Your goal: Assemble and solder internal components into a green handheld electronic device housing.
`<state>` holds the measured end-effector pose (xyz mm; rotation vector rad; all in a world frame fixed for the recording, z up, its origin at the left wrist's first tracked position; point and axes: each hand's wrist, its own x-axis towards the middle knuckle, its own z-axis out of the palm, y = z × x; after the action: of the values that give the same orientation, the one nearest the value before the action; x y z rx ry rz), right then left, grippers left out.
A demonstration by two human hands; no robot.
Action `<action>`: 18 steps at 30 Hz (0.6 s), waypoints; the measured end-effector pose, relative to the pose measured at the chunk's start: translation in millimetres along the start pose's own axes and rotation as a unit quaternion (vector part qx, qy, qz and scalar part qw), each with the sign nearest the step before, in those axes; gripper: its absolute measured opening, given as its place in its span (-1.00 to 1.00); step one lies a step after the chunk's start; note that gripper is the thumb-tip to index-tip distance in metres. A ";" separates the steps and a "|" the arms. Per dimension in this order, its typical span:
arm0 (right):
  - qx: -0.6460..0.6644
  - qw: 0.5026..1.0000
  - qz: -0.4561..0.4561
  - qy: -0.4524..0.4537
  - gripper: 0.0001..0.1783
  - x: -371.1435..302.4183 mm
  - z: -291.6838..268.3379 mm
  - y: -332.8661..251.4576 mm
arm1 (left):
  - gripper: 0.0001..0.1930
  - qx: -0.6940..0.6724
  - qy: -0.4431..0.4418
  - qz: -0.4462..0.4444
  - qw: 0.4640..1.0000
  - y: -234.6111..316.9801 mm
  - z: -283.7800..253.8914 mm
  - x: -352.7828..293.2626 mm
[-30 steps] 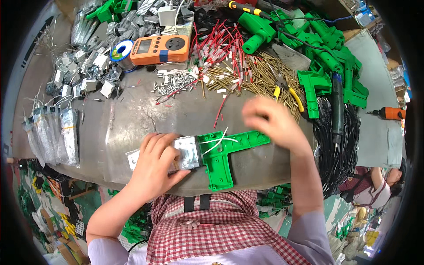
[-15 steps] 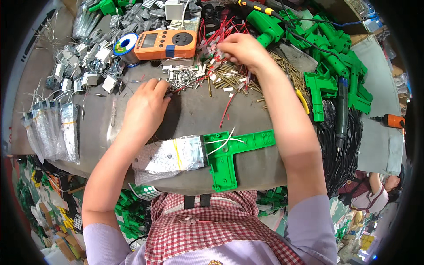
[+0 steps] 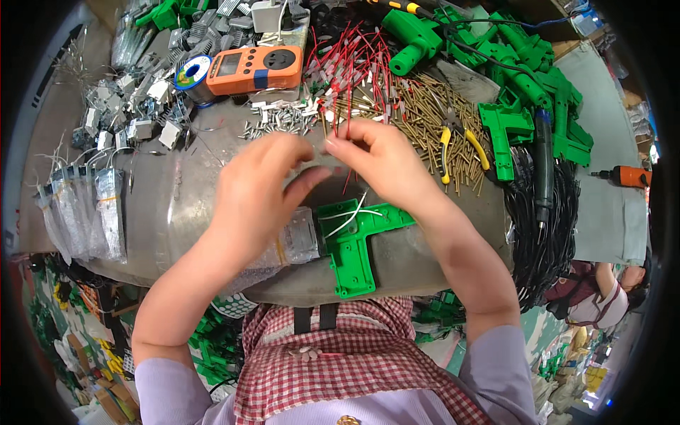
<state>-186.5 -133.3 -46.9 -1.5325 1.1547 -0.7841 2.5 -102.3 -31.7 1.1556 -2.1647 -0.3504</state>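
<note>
Above the middle of the bench my two hands are close together. My right hand (image 3: 389,163) pinches a thin red wire (image 3: 349,113) between thumb and forefinger. My left hand (image 3: 258,180) is just left of it, slightly blurred, its thumb apart from its curved fingers; I see nothing in it. Below them lies a T-shaped green plastic housing half (image 3: 351,263), open side up, with white wires (image 3: 348,221) across it. A bubble-wrapped silver part (image 3: 300,239) touches its left side, partly hidden by my left forearm. Small metal sleeves (image 3: 283,122) lie just beyond my left hand.
Red wires (image 3: 368,57), brass screws (image 3: 432,106) and yellow-handled pliers (image 3: 445,152) lie beyond my right hand. An orange meter (image 3: 241,71) and solder spool (image 3: 193,76) stand at far left. Green housings (image 3: 524,85), black cables (image 3: 528,212) and a black tool (image 3: 544,170) are at right.
My right hand has come back from the red wire pile toward me and left, with a red wire in it. My left hand has shifted right and nearer, its thumb now apart.
</note>
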 end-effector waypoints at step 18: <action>-0.083 0.957 0.010 -0.278 -0.67 -95.9 -9.4 -21.0 | -0.76 0.022 -0.174 0.088 0.980 33.3 -43.3 -54.8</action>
<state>-220.6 -45.6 -17.1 -1.7298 0.8226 -0.2105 31.4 -35.7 -5.1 0.9713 -2.5703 -0.4566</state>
